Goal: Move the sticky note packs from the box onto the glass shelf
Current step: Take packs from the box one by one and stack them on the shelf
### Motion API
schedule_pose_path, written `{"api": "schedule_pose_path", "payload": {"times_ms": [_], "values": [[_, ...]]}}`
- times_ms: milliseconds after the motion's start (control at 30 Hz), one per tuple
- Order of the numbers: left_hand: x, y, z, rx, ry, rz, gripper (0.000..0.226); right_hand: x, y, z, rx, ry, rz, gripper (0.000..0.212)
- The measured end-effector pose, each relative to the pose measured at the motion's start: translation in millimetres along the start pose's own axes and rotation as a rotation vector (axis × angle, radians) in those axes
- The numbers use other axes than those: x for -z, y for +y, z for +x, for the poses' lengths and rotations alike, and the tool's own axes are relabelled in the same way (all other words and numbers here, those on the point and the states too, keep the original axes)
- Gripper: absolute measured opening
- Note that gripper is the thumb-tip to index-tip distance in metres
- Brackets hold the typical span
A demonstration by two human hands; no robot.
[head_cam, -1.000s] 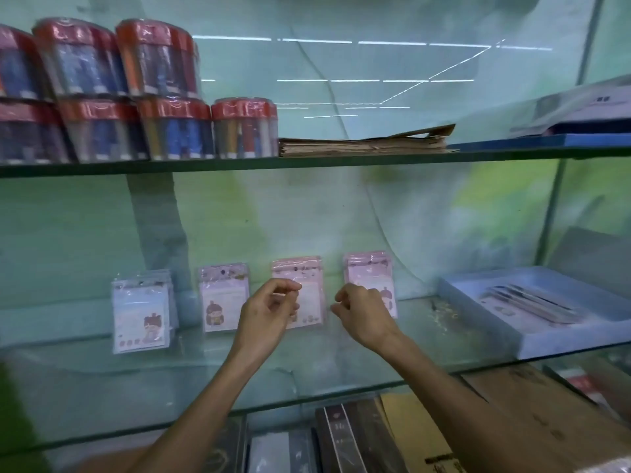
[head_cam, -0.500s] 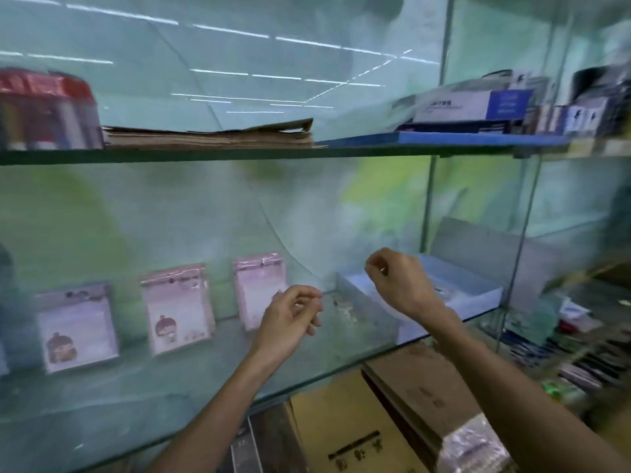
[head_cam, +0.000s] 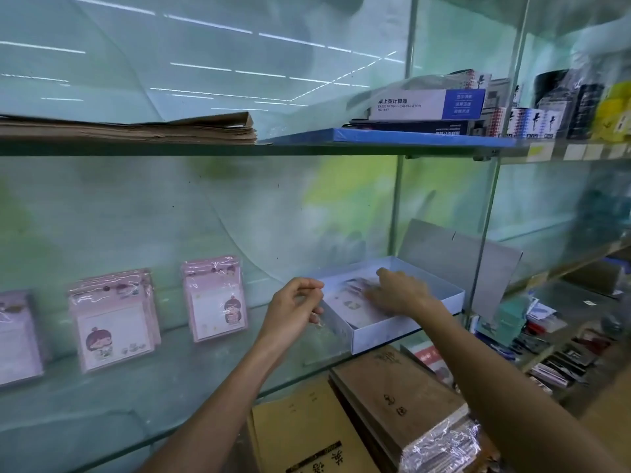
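Pink sticky note packs stand leaning against the back wall of the glass shelf [head_cam: 143, 401]: one [head_cam: 215, 298] nearest the box, another [head_cam: 114, 319] to its left, and a third [head_cam: 17, 339] cut off by the left edge. The open white box [head_cam: 403, 331] sits at the shelf's right end, its lid tilted up behind. My right hand [head_cam: 396, 293] reaches down inside the box onto the packs [head_cam: 351, 303] lying there; the fingers are blurred. My left hand [head_cam: 295, 310] hovers just left of the box with loosely curled fingers, holding nothing.
The upper shelf carries a stack of brown paper [head_cam: 136, 129] and calculator boxes [head_cam: 430, 105]. A vertical glass divider [head_cam: 485, 213] stands right of the box. Brown notebooks [head_cam: 396, 401] and envelopes lie below the shelf. Assorted stationery fills the right shelves.
The view swung right. My right hand left the standing packs and moved into the box. My left hand drifted right to the box's left side.
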State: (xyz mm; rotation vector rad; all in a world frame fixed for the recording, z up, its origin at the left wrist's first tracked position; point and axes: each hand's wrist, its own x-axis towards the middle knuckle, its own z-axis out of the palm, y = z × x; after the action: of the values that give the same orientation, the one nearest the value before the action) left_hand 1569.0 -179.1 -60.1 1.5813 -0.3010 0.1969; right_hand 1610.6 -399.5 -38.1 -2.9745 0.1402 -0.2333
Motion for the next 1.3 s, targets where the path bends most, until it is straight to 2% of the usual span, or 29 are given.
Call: {"api": "schedule_pose_path", "payload": {"times_ms": [133, 233, 300, 367, 467, 533, 800, 1033, 1300], "values": [[-2.9, -2.1, 4.0, 0.014, 0.027, -0.010, 0.012, 8.4, -14.4, -12.6, 0.081, 0.171, -0.152, 0.035], [-1.2, -3.3, 5.5, 0.020, 0.046, -0.034, 0.012, 16.2, -18.0, -18.2, 0.112, 0.315, -0.046, 0.023], [2.3, -1.9, 5.9, 0.021, 0.064, -0.044, 0.013, 23.8, -18.2, -18.7, 0.128, 0.401, 0.208, 0.022], [6.7, 0.2, 5.5, 0.023, 0.075, -0.060, 0.014, 30.8, -19.6, -17.3, 0.119, 0.415, 0.533, 0.025], [14.1, 3.7, 3.9, 0.022, 0.083, -0.098, 0.013, 40.1, -29.8, -21.0, 0.038, 0.279, 1.126, 0.022], [18.5, 4.9, 3.0, 0.023, 0.087, -0.113, 0.012, 44.1, -38.7, -29.1, 0.021, 0.162, 1.330, 0.019], [31.6, 11.5, -3.1, 0.002, 0.078, -0.190, 0.020, 31.5, -80.1, -51.9, 0.098, 0.008, 1.485, 0.018], [72.9, 17.4, -20.0, -0.079, 0.222, -0.174, 0.019, 5.7, -130.7, -58.9, 0.193, -0.146, 1.460, 0.019], [161.6, 22.1, -47.8, -0.096, 0.361, -0.156, 0.022, 3.3, -194.6, -64.8, 0.282, -0.215, 1.462, 0.022]]}}
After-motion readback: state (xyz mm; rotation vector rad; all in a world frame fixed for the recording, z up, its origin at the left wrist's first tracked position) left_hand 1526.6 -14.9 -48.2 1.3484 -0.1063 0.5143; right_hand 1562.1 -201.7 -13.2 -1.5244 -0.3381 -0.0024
